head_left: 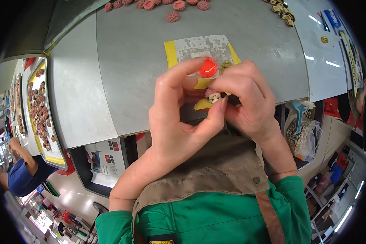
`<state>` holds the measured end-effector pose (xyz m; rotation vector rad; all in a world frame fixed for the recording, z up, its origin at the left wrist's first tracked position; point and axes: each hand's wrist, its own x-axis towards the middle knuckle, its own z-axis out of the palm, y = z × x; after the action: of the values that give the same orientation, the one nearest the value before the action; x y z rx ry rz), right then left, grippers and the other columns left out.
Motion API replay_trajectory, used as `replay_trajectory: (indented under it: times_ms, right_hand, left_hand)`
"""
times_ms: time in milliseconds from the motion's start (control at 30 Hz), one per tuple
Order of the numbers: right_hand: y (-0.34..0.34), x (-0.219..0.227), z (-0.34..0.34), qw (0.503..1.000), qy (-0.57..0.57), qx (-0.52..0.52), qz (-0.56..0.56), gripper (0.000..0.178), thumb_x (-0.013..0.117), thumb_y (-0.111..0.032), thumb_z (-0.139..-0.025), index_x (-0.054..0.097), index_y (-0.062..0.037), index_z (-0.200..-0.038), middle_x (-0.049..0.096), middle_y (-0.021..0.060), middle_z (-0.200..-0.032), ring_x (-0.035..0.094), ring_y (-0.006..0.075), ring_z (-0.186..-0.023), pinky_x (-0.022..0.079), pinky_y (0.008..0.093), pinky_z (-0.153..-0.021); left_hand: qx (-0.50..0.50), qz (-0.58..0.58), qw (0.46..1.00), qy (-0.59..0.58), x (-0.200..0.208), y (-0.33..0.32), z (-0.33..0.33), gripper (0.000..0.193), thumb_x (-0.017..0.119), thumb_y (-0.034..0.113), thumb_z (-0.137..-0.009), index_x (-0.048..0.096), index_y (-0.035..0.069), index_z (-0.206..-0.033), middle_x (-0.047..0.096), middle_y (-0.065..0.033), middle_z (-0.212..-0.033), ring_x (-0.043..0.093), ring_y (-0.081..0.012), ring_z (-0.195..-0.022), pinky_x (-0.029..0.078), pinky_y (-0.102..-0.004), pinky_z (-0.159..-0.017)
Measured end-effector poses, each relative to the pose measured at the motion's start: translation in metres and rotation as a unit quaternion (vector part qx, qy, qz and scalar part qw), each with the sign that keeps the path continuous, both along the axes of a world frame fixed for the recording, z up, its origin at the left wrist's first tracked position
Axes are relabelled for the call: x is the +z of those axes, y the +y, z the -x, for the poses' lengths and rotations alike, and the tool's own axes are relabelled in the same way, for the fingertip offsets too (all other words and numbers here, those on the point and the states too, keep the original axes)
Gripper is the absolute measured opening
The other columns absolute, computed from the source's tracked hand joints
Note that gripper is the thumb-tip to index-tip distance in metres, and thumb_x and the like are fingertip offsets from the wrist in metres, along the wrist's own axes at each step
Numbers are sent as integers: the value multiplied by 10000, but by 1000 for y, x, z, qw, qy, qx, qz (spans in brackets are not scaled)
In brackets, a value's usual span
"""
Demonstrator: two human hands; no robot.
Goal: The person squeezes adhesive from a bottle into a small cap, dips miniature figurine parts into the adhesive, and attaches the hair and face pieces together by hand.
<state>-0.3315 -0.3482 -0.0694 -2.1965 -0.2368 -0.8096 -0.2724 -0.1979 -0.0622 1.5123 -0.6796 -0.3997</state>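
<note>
Close together above the table's near edge, my left hand (168, 103) and my right hand (250, 95) are both closed on one small figurine head (214, 96). It has textured pink hair and a pale face with dark painted marks. My right thumb and index finger pinch it from the right, while the left fingers and thumb curl round its other side. Yellow material (202, 105) shows at my left fingertips; whether it is tape or a finger cover I cannot make out. Just beyond the fingers sits a small round dish of bright red liquid (208, 67), beside a gold-coloured round piece (226, 67).
Dish and gold piece rest on a stained white sheet (199, 44) with yellow edges. Pink textured pieces (173, 16) lie at the far edge, small dark-and-cream pieces (284, 14) far right. A tray of small parts (38, 105) stands left, near another person's blue sleeve (26, 175).
</note>
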Motion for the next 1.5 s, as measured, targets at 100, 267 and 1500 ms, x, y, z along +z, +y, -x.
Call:
replay_trajectory:
  times_ms: [100,267,1500]
  right_hand:
    - [-3,-5,-3,1000,5,-4,5,388,754,-10,-592,579,-79,-931,580,43,-868,576,231,-740,492,330,-615]
    - [-3,4,-2,999,-21,-11,37,367,746,29,-629,580,-64,-943,604,49,-854,580,232,-718,483,324,-622]
    - [-79,53,-8,973,217,-56,62,174,551,-67,-898,642,-2,-1032,614,111,-957,595,238,-898,464,312,-795]
  left_hand:
    - [-17,-13,998,-54,-8,-3,-4,587,651,-47,-807,364,-17,-1318,554,-104,-1063,596,-147,-955,517,-278,-840]
    - [-5,-10,997,-73,0,-4,-2,529,643,-57,-817,398,-19,-1285,545,-89,-1085,586,-131,-945,504,-268,-843]
    - [21,-122,992,-4,50,25,-95,257,585,123,-930,601,14,-1163,619,-64,-1013,592,-132,-866,462,-248,-756]
